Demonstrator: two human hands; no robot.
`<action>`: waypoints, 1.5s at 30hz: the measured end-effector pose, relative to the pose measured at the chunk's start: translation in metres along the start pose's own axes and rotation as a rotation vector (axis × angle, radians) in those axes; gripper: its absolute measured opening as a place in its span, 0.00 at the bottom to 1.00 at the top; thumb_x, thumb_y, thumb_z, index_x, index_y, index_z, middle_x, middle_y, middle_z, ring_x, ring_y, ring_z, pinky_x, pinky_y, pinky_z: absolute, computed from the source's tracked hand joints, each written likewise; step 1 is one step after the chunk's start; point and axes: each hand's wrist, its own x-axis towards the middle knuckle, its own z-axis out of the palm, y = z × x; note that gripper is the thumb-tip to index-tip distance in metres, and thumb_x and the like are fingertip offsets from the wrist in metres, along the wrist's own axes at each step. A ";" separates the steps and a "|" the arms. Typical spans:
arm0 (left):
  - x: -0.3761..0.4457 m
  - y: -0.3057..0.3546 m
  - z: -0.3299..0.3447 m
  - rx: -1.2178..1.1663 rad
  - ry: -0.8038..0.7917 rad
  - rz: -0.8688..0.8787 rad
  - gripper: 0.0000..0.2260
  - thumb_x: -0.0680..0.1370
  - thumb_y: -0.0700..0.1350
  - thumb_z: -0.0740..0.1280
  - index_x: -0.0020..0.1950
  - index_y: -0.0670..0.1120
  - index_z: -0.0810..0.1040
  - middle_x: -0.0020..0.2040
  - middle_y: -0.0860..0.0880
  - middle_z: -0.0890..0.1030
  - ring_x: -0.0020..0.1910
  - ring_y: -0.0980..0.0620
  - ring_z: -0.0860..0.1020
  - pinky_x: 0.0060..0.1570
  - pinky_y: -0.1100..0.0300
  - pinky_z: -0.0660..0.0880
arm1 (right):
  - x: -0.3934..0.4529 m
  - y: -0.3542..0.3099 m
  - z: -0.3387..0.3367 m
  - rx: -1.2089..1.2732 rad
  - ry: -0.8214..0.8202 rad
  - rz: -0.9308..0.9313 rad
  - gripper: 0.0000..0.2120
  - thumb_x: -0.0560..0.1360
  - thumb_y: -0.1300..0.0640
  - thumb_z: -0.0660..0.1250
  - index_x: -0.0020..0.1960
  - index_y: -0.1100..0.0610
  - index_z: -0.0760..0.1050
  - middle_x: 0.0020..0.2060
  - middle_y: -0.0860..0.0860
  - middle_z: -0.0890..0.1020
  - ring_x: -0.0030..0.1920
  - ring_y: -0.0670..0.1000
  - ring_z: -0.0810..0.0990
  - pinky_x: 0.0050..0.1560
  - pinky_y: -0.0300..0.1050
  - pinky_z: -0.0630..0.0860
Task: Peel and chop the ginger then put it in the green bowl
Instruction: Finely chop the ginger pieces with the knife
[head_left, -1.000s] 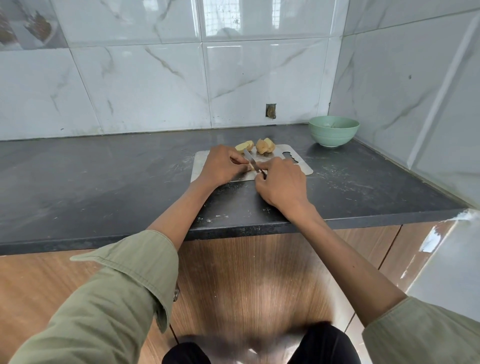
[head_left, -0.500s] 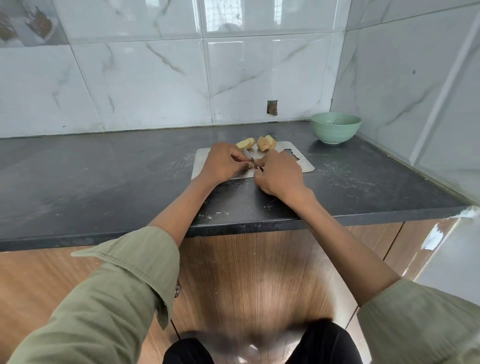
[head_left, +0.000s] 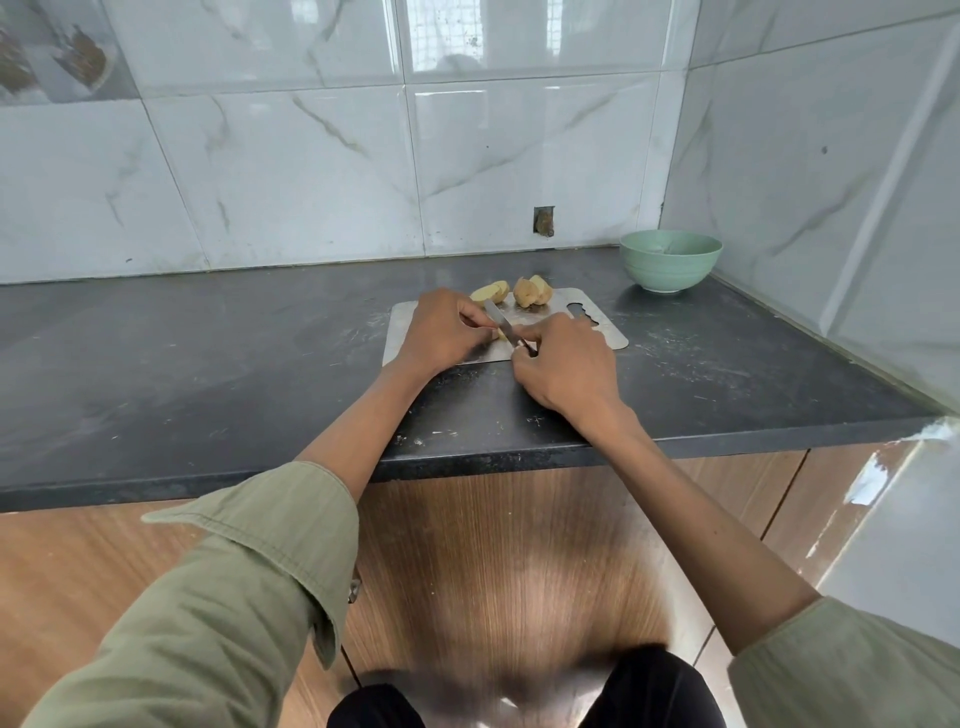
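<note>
On the metal cutting board (head_left: 410, 332), the left hand (head_left: 447, 332) pinches a small ginger piece (head_left: 503, 334). The right hand (head_left: 563, 364), grip closed around a knife (head_left: 501, 325), cuts it. More ginger chunks (head_left: 519, 293) sit at the board's far edge. The green bowl (head_left: 670, 261) stands on the desk (head_left: 208, 353) right of the board.

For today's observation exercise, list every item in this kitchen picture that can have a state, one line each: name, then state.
Green bowl: upright on the dark counter, contents unclear.
Steel cutting board: flat on counter.
Ginger pieces at the board's far edge: lying loose, not yet chopped.
Small ginger piece: under the blade.
Knife: gripped, blade down.
Left hand: steadying the small piece.
Right hand: closed on the knife.
</note>
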 end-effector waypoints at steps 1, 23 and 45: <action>0.001 -0.001 0.000 0.000 -0.003 -0.003 0.03 0.72 0.38 0.79 0.43 0.46 0.89 0.39 0.55 0.85 0.39 0.58 0.82 0.45 0.59 0.80 | 0.000 0.000 0.000 -0.005 0.000 -0.007 0.20 0.76 0.51 0.64 0.66 0.43 0.81 0.57 0.57 0.82 0.61 0.60 0.77 0.52 0.49 0.72; 0.003 -0.005 0.004 0.081 -0.031 0.055 0.10 0.74 0.41 0.77 0.55 0.49 0.86 0.53 0.53 0.85 0.48 0.56 0.81 0.50 0.57 0.78 | 0.006 0.007 -0.005 0.265 0.165 0.176 0.22 0.74 0.48 0.65 0.67 0.44 0.80 0.46 0.50 0.86 0.51 0.57 0.82 0.52 0.51 0.79; 0.004 0.005 0.007 0.231 -0.140 0.106 0.16 0.78 0.49 0.72 0.66 0.48 0.82 0.53 0.52 0.78 0.47 0.53 0.78 0.53 0.56 0.76 | 0.008 0.011 0.001 0.146 0.091 0.219 0.20 0.75 0.49 0.66 0.66 0.41 0.81 0.57 0.51 0.84 0.57 0.57 0.82 0.47 0.46 0.73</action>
